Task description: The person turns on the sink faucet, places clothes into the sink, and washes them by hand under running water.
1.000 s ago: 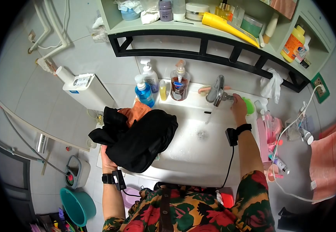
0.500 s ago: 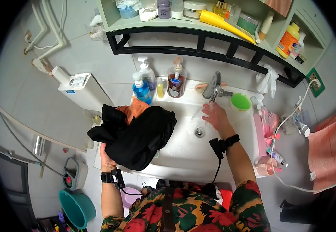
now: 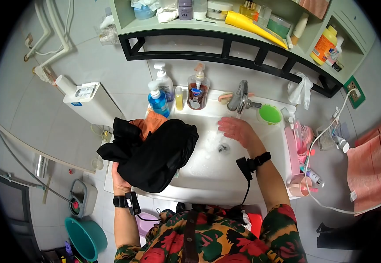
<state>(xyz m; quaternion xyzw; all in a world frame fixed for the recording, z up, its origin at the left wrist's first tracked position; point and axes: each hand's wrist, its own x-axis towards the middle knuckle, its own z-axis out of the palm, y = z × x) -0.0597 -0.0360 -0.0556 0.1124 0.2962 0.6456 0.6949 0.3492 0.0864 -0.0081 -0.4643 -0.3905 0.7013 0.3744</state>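
Observation:
On the left side of the white sink [image 3: 203,173], my left hand [image 3: 120,177] holds up a bundled black garment [image 3: 157,155] from below; its fingers are mostly hidden under the fabric. A piece of orange cloth [image 3: 150,124] pokes out behind the black fabric. My right hand [image 3: 237,130] is open over the basin with fingers stretched to the left, holding nothing. It is just below the chrome faucet [image 3: 241,98] and above the drain [image 3: 224,149]. Wet spots show on the basin floor.
Behind the sink stand a blue pump bottle [image 3: 158,104], a white pump bottle [image 3: 166,83] and a brown soap bottle [image 3: 197,92]. A green bowl [image 3: 270,114] sits right of the faucet. A shelf [image 3: 225,31] overhangs the back. A white cable [image 3: 324,131] hangs at right.
My right hand has moved left, away from the faucet's spout, and its fingers now point left. My left hand and the black garment stay nearly in place.

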